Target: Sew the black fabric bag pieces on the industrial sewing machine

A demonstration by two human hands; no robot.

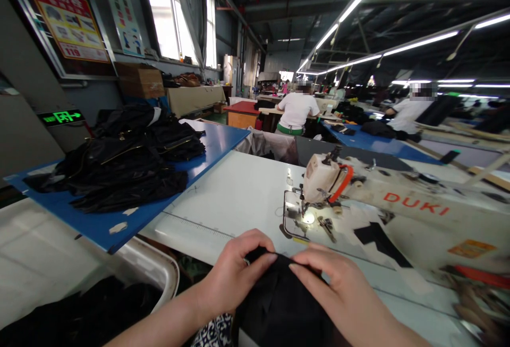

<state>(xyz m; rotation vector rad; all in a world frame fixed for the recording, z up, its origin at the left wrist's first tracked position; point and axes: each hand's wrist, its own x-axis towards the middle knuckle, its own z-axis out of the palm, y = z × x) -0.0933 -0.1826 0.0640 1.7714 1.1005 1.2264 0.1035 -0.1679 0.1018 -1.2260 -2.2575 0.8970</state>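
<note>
A piece of black fabric (285, 304) hangs between my two hands at the front edge of the white sewing table (235, 182). My left hand (243, 267) pinches its upper edge between thumb and fingers. Close beside it, my right hand (334, 278) grips the same edge, thumb toward me. The lower part of the cloth drops out of the picture. Just beyond my hands stands a sewing machine (322, 177) marked DUKI, its lamp lit over the needle plate. Black fabric scraps (382, 243) lie by the machine's base.
Black garments with zips (127, 150) are heaped on a blue table (223, 140) at the left. Below it, a white bin (171, 270) holds dark cloth. A person in a white top (298, 108) sits ahead; another person (410, 113) is at the right.
</note>
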